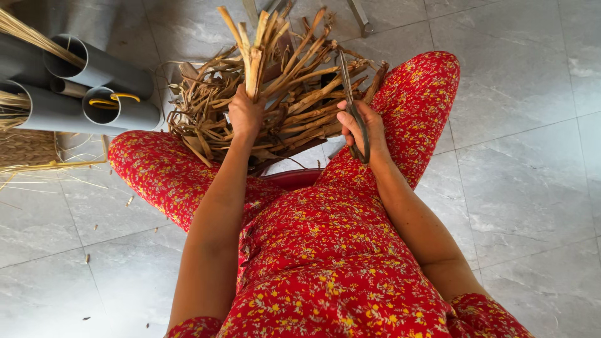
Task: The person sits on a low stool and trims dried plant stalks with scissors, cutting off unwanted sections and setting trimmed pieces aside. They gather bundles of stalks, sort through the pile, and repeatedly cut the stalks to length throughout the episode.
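My left hand (245, 117) grips a bundle of dried tan plant stalks (255, 45) and holds it upright over a larger heap of dried stalks (294, 106) lying between my knees. My right hand (362, 128) holds dark metal scissors (349, 94) by the handles, blades pointing up and away over the heap, close to the right of the held bundle. Both forearms reach forward from my lap, which is covered by a red flowered garment.
Several grey plastic pipes (94, 94) lie on the left, some with straw fibres inside. A woven mat (25, 150) and loose straw lie beside them. A red stool edge (294, 178) shows under me. Grey tiled floor (526, 156) surrounds me.
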